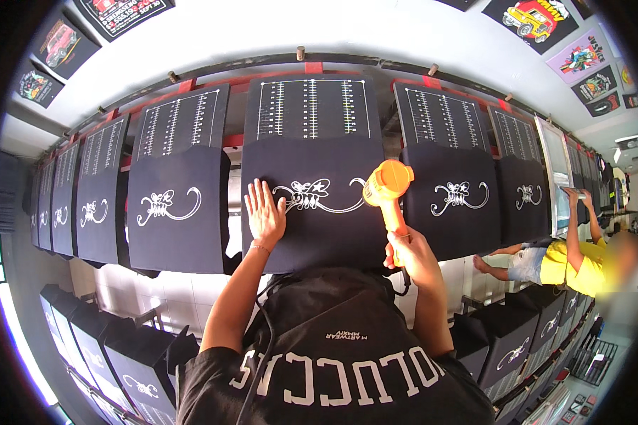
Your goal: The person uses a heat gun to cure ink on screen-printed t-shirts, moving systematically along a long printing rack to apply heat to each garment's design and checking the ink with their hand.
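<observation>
My left hand (265, 216) lies on the black shirt (312, 244) in front of me, fingers stretched out, just left of its white curling print (306, 195). The shirt is pulled over a flat printing board (290, 110) with white ruler marks at its far end. In my right hand (415, 255) is an orange heat gun (388, 185), gripped by its handle. Its round head is over the right part of the print and hides some of it.
More boards with printed black shirts (166, 202) (461, 195) line up on both sides along a dark rail (227, 64). A co-worker in a yellow top (581, 262) holds a framed screen (554, 173) at the right. Behind me stands another row of shirt boards (142, 354).
</observation>
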Available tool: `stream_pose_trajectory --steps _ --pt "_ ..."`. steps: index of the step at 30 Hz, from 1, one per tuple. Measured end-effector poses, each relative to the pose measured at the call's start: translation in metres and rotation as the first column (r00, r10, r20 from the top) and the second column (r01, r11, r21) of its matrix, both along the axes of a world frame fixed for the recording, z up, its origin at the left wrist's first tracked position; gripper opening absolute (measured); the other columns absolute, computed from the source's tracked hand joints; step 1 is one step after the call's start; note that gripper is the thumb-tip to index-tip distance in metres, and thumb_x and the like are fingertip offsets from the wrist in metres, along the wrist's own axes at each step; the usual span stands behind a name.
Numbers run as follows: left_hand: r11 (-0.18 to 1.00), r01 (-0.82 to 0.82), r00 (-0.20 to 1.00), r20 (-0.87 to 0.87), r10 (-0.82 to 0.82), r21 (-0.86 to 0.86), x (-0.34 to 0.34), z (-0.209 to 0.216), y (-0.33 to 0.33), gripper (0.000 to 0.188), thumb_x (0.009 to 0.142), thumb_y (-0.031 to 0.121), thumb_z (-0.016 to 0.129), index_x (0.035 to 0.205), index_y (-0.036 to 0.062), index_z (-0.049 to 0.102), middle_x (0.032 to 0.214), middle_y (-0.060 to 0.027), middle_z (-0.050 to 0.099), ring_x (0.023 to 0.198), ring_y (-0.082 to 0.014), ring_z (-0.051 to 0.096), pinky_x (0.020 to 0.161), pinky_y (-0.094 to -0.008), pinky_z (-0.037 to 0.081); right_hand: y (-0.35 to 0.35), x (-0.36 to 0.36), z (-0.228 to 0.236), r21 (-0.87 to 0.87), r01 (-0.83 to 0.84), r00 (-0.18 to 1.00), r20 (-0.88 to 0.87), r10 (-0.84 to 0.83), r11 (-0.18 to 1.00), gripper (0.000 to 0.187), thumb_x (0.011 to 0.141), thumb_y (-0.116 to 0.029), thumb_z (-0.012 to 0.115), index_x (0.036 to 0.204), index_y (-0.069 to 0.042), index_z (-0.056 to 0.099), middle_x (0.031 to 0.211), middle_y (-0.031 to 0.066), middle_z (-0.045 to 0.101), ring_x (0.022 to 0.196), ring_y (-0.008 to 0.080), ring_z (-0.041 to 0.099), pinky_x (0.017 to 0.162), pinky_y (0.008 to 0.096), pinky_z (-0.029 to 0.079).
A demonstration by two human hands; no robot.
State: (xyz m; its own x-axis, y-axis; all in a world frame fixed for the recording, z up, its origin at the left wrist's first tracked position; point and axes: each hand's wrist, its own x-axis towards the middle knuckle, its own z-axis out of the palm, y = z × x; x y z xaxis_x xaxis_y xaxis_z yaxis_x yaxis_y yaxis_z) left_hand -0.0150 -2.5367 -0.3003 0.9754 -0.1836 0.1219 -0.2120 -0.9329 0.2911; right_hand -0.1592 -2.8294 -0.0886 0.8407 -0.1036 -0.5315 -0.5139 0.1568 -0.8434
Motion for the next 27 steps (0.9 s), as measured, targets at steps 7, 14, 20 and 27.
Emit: stream_pose_trajectory --steps 7,14,20,27 --pt "0.971 0.232 0.965 -0.110 -0.237 -0.055 -0.018 0.013 -0.017 0.067 0.100 0.035 0.044 0.150 -0.0074 0.029 0.159 -0.0251 0.023 0.150 -0.0396 0.016 0.122 -0.0512 0.011 0.003 0.005 -0.003 -0.059 0.083 0.995 -0.054 -0.086 0.995 0.027 0.101 -0.027 0.055 0.105 0.000 0.057 0.074 0.0036 0.059 0.058 0.0130 0.059 0.056 0.0270 0.050" --pt "0.989 0.147 0.989 0.007 -0.147 0.012 0.013 0.002 -0.009 0.066 0.100 0.035 0.046 0.149 -0.0069 0.031 0.159 -0.0237 0.025 0.149 -0.0381 0.020 0.122 -0.0505 0.014 -0.001 0.016 -0.008 -0.011 0.107 0.993 -0.049 -0.107 0.994 0.025 0.101 -0.026 0.056 0.103 -0.001 0.056 0.074 0.0040 0.060 0.059 0.0136 0.060 0.057 0.0270 0.050" --pt "0.958 0.283 0.958 -0.032 -0.284 -0.044 -0.004 0.009 -0.024 0.068 0.097 0.034 0.050 0.148 -0.0072 0.033 0.157 -0.0253 0.028 0.148 -0.0394 0.022 0.122 -0.0504 0.015 -0.002 0.027 -0.011 -0.008 0.116 0.992 -0.045 -0.116 0.993 0.026 0.100 -0.028 0.057 0.101 -0.001 0.056 0.074 0.0038 0.060 0.059 0.0134 0.061 0.057 0.0265 0.051" --pt "0.915 0.396 0.908 -0.117 -0.402 -0.070 -0.018 0.020 -0.019 0.070 0.097 0.034 0.052 0.150 -0.0054 0.029 0.158 -0.0229 0.027 0.149 -0.0373 0.021 0.122 -0.0493 0.014 -0.001 0.040 -0.005 0.038 0.152 0.987 -0.063 -0.149 0.988 0.027 0.100 -0.029 0.058 0.103 -0.001 0.057 0.074 0.0039 0.060 0.059 0.0139 0.061 0.057 0.0269 0.051"
